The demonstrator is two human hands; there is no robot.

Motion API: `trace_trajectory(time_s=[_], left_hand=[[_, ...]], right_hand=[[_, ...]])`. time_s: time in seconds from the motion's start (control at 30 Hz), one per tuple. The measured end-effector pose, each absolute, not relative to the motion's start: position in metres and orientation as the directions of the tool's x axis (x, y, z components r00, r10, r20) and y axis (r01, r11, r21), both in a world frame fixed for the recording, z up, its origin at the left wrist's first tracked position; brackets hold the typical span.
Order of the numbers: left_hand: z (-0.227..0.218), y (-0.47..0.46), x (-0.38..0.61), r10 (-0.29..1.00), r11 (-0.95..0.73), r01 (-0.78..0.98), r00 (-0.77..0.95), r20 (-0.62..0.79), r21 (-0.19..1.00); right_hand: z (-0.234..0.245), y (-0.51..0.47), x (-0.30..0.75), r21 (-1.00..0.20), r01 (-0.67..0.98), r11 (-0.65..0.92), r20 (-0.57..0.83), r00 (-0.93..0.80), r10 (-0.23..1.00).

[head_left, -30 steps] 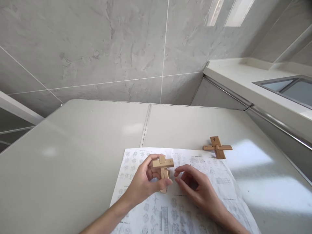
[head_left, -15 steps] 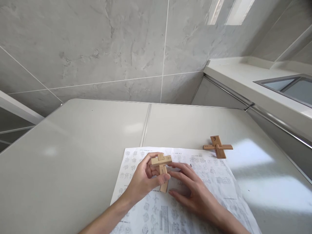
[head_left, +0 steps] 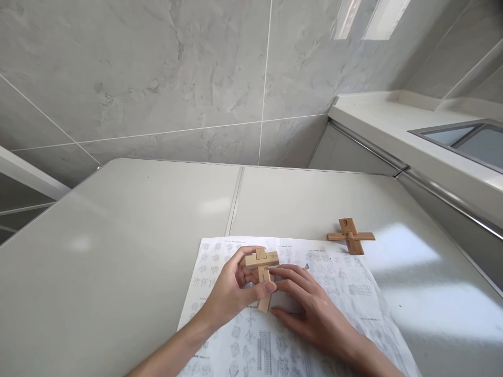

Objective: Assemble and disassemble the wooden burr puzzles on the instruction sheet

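Several pale wooden burr puzzle pieces (head_left: 261, 260), fitted crosswise, are held above the printed sheet by my left hand (head_left: 231, 290). Its thumb presses across the lower upright block, while the fingers curl behind. Small dark marks show on some faces. My right hand (head_left: 314, 303) is at the right side of these pieces, its fingertips at or very near the wood and its thumb spread apart by the lower end. The fingers behind the pieces are partly hidden.
Under my hands lies a large white paper sheet (head_left: 373, 314) printed with small diagrams. A darker wooden cross of joined puzzle pieces (head_left: 356, 246) rests at the sheet's upper right edge. The pale table (head_left: 118, 251) has a seam; a white counter (head_left: 377, 118) stands at right.
My right fingertips have come slightly closer to the wooden pieces. The held pieces have shifted a little to the right and down in the view.
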State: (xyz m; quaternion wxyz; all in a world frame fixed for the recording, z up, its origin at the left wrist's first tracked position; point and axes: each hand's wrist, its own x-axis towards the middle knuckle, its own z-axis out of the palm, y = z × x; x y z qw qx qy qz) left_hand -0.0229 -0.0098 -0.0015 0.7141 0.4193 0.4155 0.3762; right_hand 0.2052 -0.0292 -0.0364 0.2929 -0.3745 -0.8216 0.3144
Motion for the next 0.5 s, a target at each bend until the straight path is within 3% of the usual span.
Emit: trace_trajectory(time_s=[0.5], left_hand=[[-0.0025,-0.0109,-0.0242,0.883,0.357,-0.113,0.366,-0.295,0.927]], right_hand=[[-0.0328,-0.0292,0.2026,-0.741,0.393,0.544,0.244,-0.597,0.764]])
